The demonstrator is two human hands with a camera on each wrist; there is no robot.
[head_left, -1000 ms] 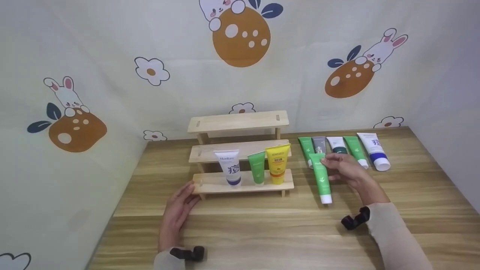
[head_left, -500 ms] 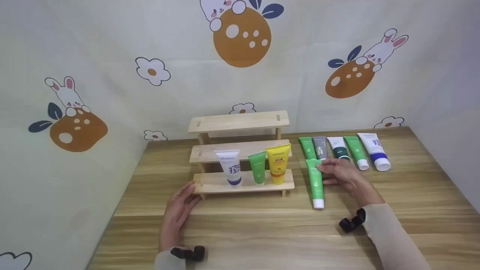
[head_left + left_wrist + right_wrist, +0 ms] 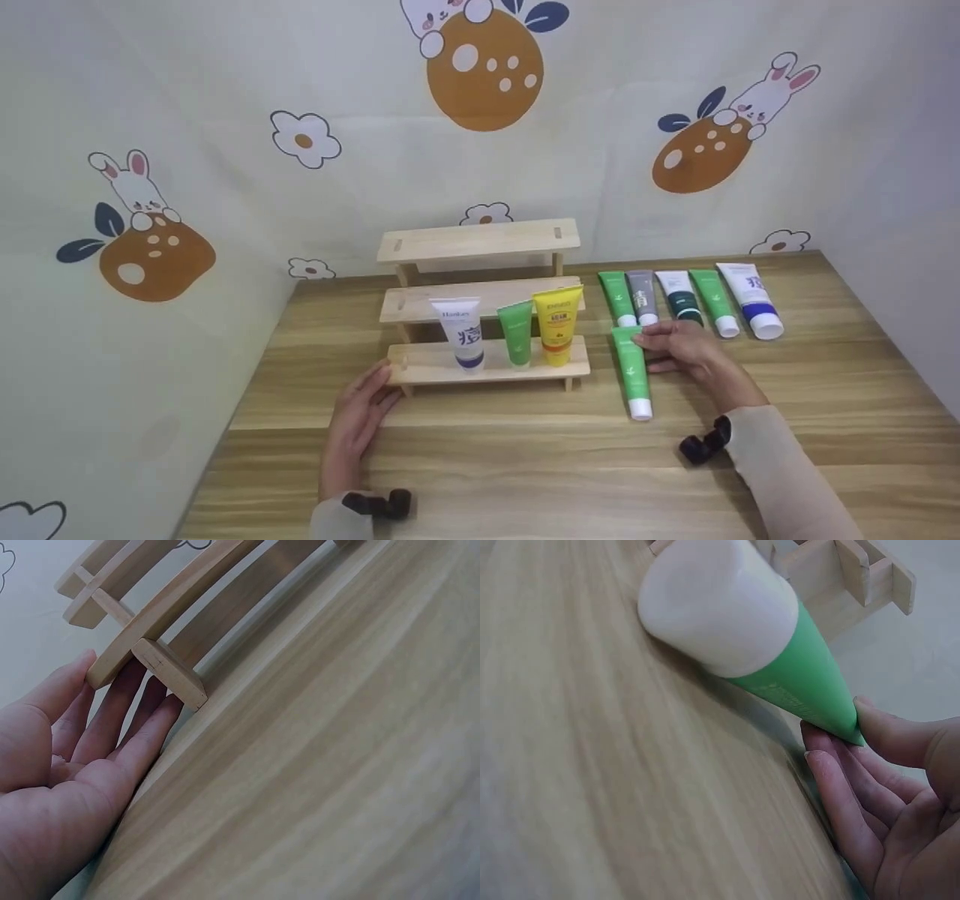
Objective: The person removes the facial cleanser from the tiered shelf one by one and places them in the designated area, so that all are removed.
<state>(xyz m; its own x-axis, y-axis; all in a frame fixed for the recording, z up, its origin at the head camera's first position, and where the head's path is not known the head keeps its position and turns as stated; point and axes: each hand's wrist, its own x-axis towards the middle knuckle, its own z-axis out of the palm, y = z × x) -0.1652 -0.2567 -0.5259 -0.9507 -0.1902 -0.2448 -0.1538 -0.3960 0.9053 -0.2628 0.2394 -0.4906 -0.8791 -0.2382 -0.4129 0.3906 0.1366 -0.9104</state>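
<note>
In the head view my right hand [image 3: 694, 351] pinches a green squeeze tube [image 3: 631, 371] by its flat end, thumb on one face and fingers behind. Its white cap [image 3: 716, 607] points towards me, just over or on the table. My left hand [image 3: 355, 420] holds the left end of the lowest step of a three-step wooden display stand [image 3: 480, 241]. The left wrist view shows the thumb at the board's end and the fingers under it. On that step a white tube [image 3: 459, 330], a small green tube [image 3: 516, 334] and a yellow tube [image 3: 557, 322] stand on their caps.
Right of the stand several tubes lie in a row: a green tube [image 3: 616, 296], a grey tube [image 3: 642, 294], a white and dark green tube [image 3: 677, 289], another green tube [image 3: 711, 296] and a white and blue tube [image 3: 748, 292]. A patterned cloth [image 3: 360, 187] hangs behind the table.
My right hand has brought the green tube slightly left and towards me, lower near the table. The left hand stays at the stand.
</note>
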